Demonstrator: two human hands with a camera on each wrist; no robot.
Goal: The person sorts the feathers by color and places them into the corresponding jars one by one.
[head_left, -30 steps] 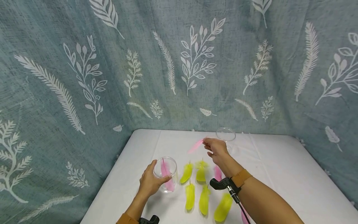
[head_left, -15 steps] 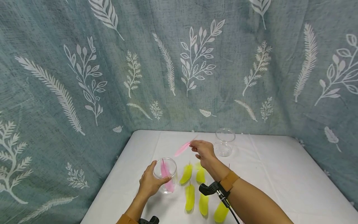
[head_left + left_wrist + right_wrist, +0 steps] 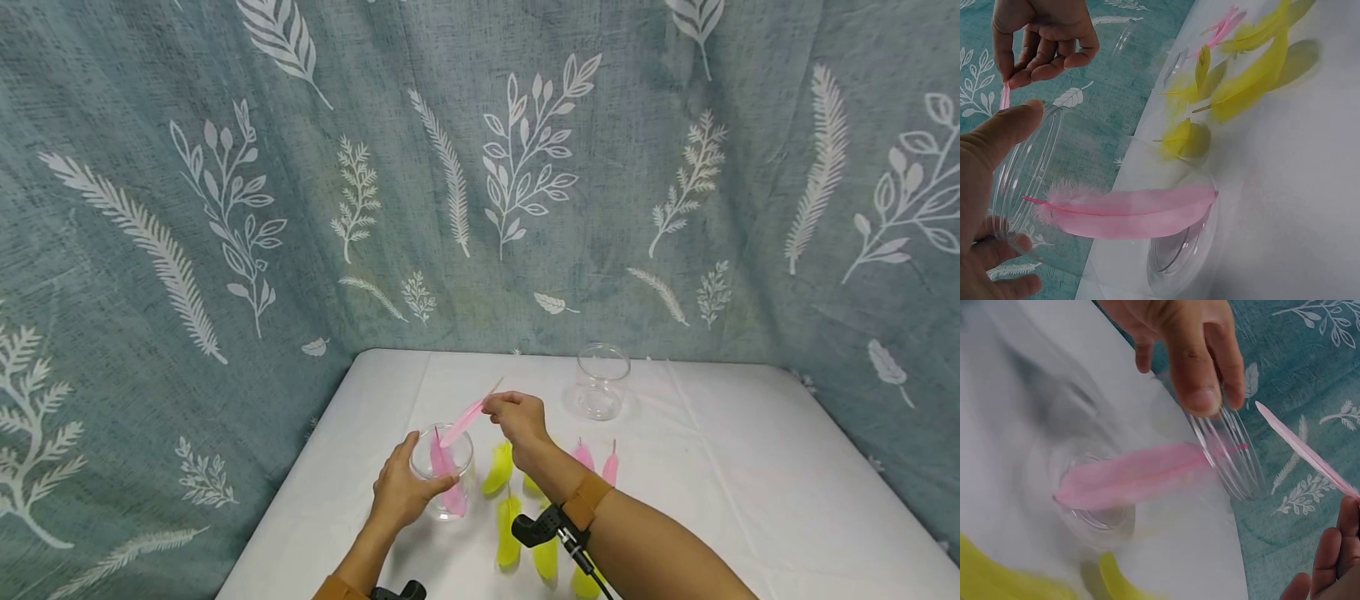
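A pink feather pinched above a clear jar's open mouth.
On my head feed I see the left hand gripping the clear jar near its rim, thumb and fingers spread wide around it; the jar stands on the white table with a feather inside, leaning with its quill end up. The right hand pinches the held feather, thumb and finger narrowed together, the tip pointing down and apart from the rim. Yellow feathers lie nearby, partly under the right forearm; a second jar stands farther back.
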